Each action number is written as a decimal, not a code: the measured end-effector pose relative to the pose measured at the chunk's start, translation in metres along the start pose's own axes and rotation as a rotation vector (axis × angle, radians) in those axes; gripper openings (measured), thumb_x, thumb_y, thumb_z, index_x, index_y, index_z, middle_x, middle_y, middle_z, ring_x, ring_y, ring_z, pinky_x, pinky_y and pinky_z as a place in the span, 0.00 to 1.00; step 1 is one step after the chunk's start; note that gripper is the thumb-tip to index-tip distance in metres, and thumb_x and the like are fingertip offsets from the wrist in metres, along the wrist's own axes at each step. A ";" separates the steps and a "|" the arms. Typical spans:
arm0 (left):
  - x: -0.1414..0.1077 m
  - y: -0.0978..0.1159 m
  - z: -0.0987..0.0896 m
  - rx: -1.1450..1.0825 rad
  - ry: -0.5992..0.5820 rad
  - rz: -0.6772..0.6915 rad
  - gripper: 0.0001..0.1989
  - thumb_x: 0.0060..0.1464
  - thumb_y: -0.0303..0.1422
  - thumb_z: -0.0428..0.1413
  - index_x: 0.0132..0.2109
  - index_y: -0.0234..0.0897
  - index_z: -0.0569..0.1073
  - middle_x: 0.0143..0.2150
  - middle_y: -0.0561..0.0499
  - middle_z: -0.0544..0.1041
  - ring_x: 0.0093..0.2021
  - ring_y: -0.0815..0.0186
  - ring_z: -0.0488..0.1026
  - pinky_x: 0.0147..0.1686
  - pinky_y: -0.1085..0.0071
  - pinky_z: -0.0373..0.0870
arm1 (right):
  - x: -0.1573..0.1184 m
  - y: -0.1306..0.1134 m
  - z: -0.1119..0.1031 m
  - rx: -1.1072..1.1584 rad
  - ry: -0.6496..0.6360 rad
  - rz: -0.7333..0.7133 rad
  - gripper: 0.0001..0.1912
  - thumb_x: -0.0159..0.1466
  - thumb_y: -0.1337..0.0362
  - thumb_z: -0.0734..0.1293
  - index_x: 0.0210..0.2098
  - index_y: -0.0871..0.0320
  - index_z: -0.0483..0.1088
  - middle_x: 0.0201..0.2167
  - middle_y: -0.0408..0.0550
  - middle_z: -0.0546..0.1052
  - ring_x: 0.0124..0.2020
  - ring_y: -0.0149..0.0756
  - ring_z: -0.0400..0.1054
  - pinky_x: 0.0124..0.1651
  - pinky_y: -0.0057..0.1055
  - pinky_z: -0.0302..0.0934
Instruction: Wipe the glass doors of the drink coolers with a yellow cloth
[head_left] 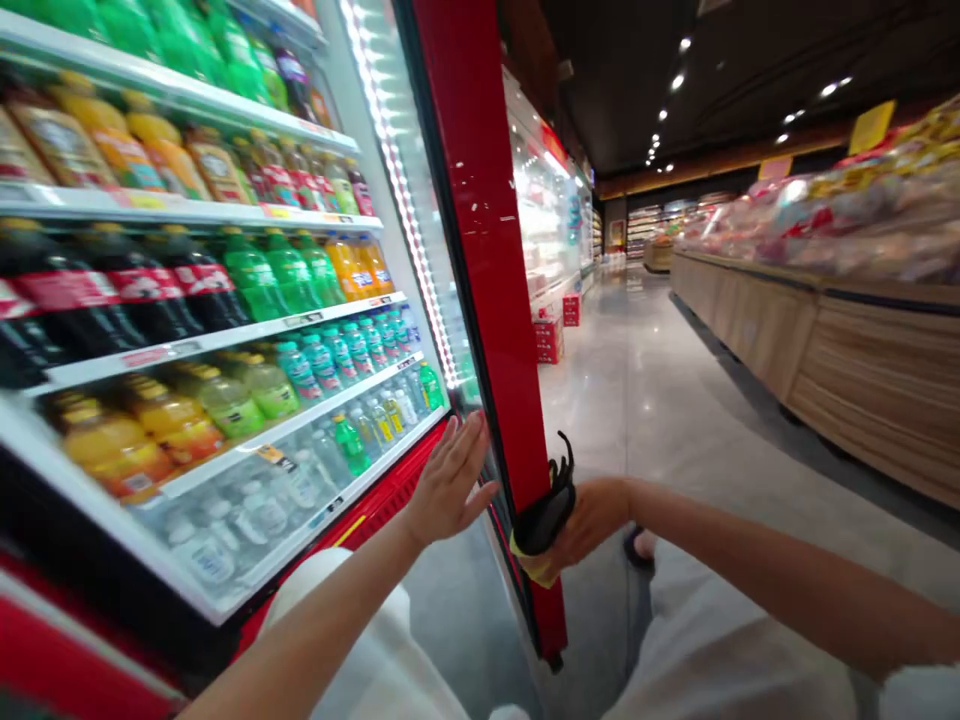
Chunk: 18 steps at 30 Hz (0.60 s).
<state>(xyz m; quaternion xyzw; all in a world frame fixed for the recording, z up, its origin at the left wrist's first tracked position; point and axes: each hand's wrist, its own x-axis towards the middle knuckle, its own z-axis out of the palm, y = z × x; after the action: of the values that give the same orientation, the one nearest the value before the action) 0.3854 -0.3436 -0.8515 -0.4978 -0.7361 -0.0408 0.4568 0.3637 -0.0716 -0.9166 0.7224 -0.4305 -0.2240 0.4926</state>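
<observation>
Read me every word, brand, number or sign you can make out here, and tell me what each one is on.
None reads clearly enough to quote.
Bottle labels: too blurred.
Shelf price tags: too small and blurred.
White marks on the red door frame: too small.
Print on the red boxes: too small.
Yellow sign: no lettering can be made out.

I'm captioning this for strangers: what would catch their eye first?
Probably the tall, glossy red cooler door slanting through the middle. Left of it, lit white shelves hold colourful plastic bottles. Low at the door, the bare right hand holds a black-and-yellow bundle.
</observation>
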 end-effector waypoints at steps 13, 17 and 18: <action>-0.100 -0.028 -0.146 0.183 0.047 -0.344 0.33 0.69 0.40 0.41 0.76 0.44 0.40 0.75 0.41 0.55 0.74 0.54 0.54 0.68 0.50 0.62 | 0.175 0.230 0.003 -0.005 0.226 0.362 0.23 0.71 0.63 0.63 0.62 0.34 0.67 0.64 0.34 0.72 0.68 0.35 0.63 0.72 0.41 0.52; -0.146 -0.022 -0.152 0.283 0.204 -0.646 0.37 0.65 0.44 0.48 0.76 0.47 0.43 0.73 0.41 0.60 0.71 0.49 0.61 0.64 0.50 0.69 | 0.236 0.283 0.008 0.068 0.353 0.410 0.23 0.69 0.65 0.64 0.61 0.39 0.70 0.63 0.40 0.73 0.69 0.42 0.61 0.75 0.47 0.43; -0.155 -0.023 -0.152 0.301 0.256 -0.719 0.37 0.64 0.45 0.49 0.75 0.49 0.46 0.72 0.42 0.62 0.70 0.47 0.63 0.63 0.49 0.69 | 0.251 0.297 0.007 0.051 0.373 0.420 0.23 0.68 0.66 0.65 0.60 0.41 0.71 0.63 0.42 0.74 0.69 0.43 0.60 0.75 0.48 0.41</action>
<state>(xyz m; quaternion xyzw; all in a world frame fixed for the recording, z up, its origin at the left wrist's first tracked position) 0.4777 -0.5414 -0.8647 -0.1273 -0.7982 -0.1510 0.5691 0.3718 -0.3299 -0.6259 0.6584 -0.4780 0.0306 0.5806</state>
